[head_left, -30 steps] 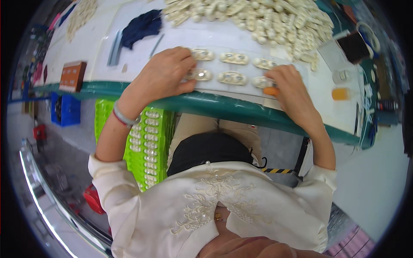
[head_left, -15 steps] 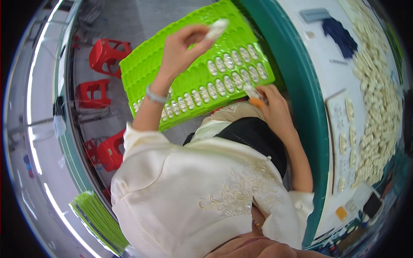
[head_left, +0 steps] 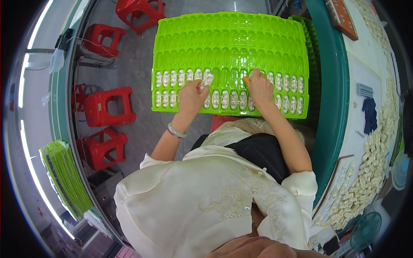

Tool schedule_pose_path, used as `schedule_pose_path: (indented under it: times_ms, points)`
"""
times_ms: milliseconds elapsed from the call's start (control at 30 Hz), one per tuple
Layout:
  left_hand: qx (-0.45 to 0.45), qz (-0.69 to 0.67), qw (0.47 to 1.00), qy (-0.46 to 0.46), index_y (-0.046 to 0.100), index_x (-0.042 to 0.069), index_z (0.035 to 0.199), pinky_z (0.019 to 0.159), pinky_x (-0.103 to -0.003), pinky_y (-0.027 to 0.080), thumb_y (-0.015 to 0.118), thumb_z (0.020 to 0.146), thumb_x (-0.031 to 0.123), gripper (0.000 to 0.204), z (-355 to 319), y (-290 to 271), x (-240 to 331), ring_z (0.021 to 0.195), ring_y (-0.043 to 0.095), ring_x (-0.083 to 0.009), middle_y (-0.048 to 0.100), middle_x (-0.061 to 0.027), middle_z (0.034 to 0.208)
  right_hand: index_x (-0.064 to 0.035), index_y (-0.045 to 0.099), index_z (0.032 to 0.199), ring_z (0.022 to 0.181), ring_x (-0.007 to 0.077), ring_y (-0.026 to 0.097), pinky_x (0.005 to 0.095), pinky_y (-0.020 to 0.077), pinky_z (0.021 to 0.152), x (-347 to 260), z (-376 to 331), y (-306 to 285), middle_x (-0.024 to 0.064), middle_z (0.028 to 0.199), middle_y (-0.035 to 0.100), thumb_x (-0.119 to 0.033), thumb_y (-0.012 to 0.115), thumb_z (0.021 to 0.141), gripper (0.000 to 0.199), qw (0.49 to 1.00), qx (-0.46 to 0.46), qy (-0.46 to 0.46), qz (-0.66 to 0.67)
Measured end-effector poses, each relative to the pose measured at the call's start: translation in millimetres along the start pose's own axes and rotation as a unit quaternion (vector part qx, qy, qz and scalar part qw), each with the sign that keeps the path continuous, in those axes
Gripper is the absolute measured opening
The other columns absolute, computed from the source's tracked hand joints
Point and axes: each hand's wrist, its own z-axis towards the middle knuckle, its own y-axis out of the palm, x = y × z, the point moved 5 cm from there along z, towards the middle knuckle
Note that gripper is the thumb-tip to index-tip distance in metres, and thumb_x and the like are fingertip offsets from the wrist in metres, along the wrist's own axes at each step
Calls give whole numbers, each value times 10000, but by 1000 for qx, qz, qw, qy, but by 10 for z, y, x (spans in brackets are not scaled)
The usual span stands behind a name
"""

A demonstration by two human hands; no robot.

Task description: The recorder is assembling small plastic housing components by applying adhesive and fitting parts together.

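Observation:
A bright green tray (head_left: 232,32) with rows of oval hollows lies before me. Its two nearest rows hold several white, bumpy oval pieces (head_left: 225,99). My left hand (head_left: 192,98), a pale bangle on its wrist, is closed on one such piece (head_left: 208,80), held tilted over the second row. My right hand (head_left: 261,89) is over the same row further right, an orange cover (head_left: 246,80) on one finger. Its fingers are pinched around a white piece that they mostly hide. Between the hands, several hollows of the second row are bare.
Red stools (head_left: 107,106) stand on the floor at left, near a stack of green trays (head_left: 64,178). At right runs a green-edged table (head_left: 333,112) with a long heap of off-white pieces (head_left: 365,172), a dark blue cloth (head_left: 369,115) and a brown-edged board (head_left: 342,19).
My view has turned, so the tray now lies straight ahead. My left hand has come down towards the second row with its white piece. The right hand has moved in over the tray.

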Motion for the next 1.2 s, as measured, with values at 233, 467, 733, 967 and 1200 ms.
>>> schedule_pose_path:
  times_ms: [233, 467, 733, 967, 1200]
  points:
    - [-20, 9, 1000, 8, 536, -7, 1016, 588, -402, 468, 671, 730, 146, 351, 140, 368, 68, 676, 591, -312, 589, -178, 742, -12, 502, 838, 622, 291, 615, 372, 481, 495, 132, -332, -201, 146, 678, 586, -325, 641, 781, 348, 996, 68, -44, 49]
    - [17, 58, 996, 71, 587, 16, 958, 499, -335, 452, 747, 685, 225, 380, 155, 434, 34, 534, 575, -233, 589, -84, 625, -4, 573, 868, 531, 257, 566, 349, 444, 518, 767, -1204, -591, 126, 611, 578, -196, 647, 791, 219, 961, 5, 109, 254]
    - [-16, 82, 986, 144, 624, 35, 886, 517, -349, 449, 723, 705, 221, 278, 243, 568, 467, 570, 583, -246, 595, -91, 643, 2, 581, 900, 529, 124, 534, 269, 434, 520, 1017, -1906, -882, 65, 620, 575, -66, 623, 785, 140, 923, 39, 206, 323]
    - [-113, -15, 990, 83, 676, 26, 727, 537, -355, 472, 673, 729, 219, 193, 367, 1144, 717, 559, 603, -263, 615, -132, 622, 5, 597, 934, 558, 95, 531, 238, 439, 539, 1034, -2110, -830, 60, 662, 601, -45, 615, 794, 149, 896, 25, 220, 385]
    - [-159, -30, 985, 64, 687, 21, 760, 509, -304, 454, 659, 737, 231, 213, 450, 1192, 630, 529, 600, -203, 634, -116, 622, 11, 608, 922, 553, 32, 459, 190, 380, 507, 1165, -2311, -774, 16, 666, 594, -34, 625, 791, 140, 861, 49, 267, 430]
